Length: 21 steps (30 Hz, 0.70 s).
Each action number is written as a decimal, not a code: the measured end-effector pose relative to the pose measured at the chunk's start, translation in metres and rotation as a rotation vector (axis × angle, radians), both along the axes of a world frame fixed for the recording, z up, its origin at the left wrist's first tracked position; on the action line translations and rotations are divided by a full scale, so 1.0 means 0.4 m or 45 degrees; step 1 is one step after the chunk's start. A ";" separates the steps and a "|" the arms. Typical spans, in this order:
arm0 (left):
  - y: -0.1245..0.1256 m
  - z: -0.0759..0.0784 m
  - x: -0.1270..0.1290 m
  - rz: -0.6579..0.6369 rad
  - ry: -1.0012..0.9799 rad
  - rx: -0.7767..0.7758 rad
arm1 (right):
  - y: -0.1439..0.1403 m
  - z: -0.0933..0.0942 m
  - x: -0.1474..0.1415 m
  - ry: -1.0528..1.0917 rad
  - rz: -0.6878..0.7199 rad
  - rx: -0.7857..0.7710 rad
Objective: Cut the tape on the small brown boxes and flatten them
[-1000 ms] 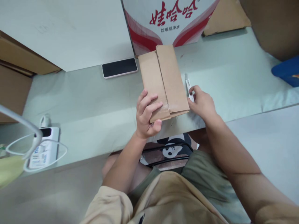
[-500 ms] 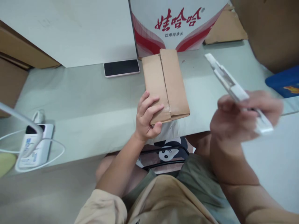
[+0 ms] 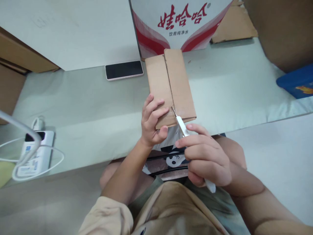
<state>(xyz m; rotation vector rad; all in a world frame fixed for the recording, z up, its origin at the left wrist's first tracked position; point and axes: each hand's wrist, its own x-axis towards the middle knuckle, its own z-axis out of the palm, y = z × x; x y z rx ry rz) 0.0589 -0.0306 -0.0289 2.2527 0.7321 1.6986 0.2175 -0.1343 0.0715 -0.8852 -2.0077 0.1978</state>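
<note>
A flat brown cardboard box [image 3: 168, 85] lies on the pale green table [image 3: 97, 104], its two flaps meeting along a taped centre seam. My left hand [image 3: 152, 121] presses down on the box's near left corner, fingers on top and thumb at the edge. My right hand [image 3: 204, 155] grips a white utility knife [image 3: 182, 126] just in front of the box. The knife's blade tip touches the near end of the seam.
A black phone [image 3: 124, 70] lies left of the box. A white and red printed carton [image 3: 178, 23] stands behind it. A blue object [image 3: 297, 81] sits at the far right. A white power strip with cables [image 3: 34, 153] lies at the left. Brown cartons stand at both sides.
My right hand picked the white knife up from the table right of the box, raised it, then brought it down to the near end of the seam. My left hand stayed put.
</note>
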 end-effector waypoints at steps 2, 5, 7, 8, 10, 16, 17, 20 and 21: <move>0.000 -0.001 -0.001 0.022 0.026 0.007 | 0.008 0.007 -0.005 0.022 0.056 0.092; 0.001 -0.003 -0.001 0.083 0.065 0.013 | 0.010 -0.001 -0.021 0.025 0.015 0.130; 0.001 -0.002 0.000 0.101 0.062 0.027 | 0.004 -0.015 -0.038 0.052 -0.047 0.155; 0.001 -0.001 0.000 0.101 0.059 0.032 | 0.001 -0.023 -0.047 0.067 -0.078 0.161; 0.001 0.002 0.001 0.088 0.060 0.030 | -0.003 -0.035 -0.064 0.093 -0.124 0.147; -0.001 0.004 0.002 0.017 0.018 0.010 | 0.006 -0.042 -0.078 0.182 -0.165 0.091; -0.001 0.003 0.002 0.012 0.010 0.008 | 0.005 -0.040 -0.078 0.195 -0.164 0.085; -0.003 -0.002 0.000 0.018 0.021 -0.001 | -0.008 -0.036 -0.081 0.185 -0.131 0.093; -0.002 -0.003 0.000 0.035 0.037 -0.007 | -0.015 -0.035 -0.083 0.176 -0.119 0.100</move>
